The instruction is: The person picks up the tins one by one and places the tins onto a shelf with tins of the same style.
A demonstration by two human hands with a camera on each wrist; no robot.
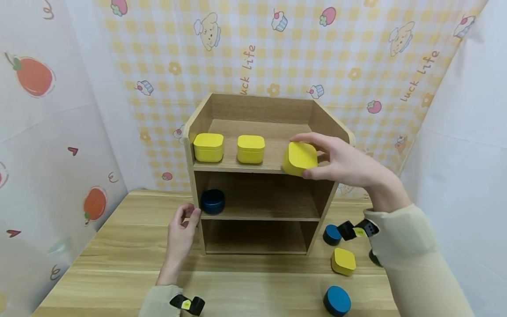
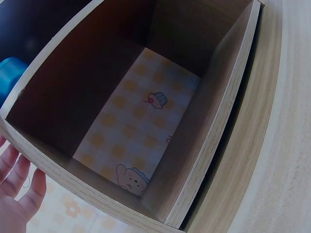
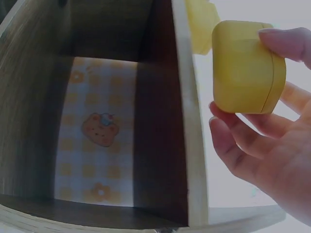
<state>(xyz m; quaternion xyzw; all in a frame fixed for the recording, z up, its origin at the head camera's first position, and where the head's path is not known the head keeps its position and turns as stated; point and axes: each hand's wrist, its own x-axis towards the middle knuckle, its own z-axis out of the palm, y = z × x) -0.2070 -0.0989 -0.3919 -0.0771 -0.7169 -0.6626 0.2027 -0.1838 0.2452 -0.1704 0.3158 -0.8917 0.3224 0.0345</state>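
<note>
My right hand (image 1: 340,158) grips a yellow square box with rounded corners (image 1: 302,157) between thumb and fingers, at the front edge of the top shelf, right side. In the right wrist view a lid seam shows on this yellow box (image 3: 245,68). Two more yellow boxes (image 1: 208,148) (image 1: 251,149) stand on the top shelf of the wooden shelf unit (image 1: 257,218). My left hand (image 1: 183,233) is at the unit's left side panel, fingers bent loosely by its edge. Near it, a dark blue round tin (image 1: 213,201) sits on the middle shelf.
On the table (image 1: 119,259), right of the unit, lie a blue round tin (image 1: 332,235), a yellow box (image 1: 343,261) and another blue round tin (image 1: 337,301). A dark round thing (image 1: 374,258) is partly hidden behind the right sleeve. A patterned curtain (image 1: 158,88) hangs behind.
</note>
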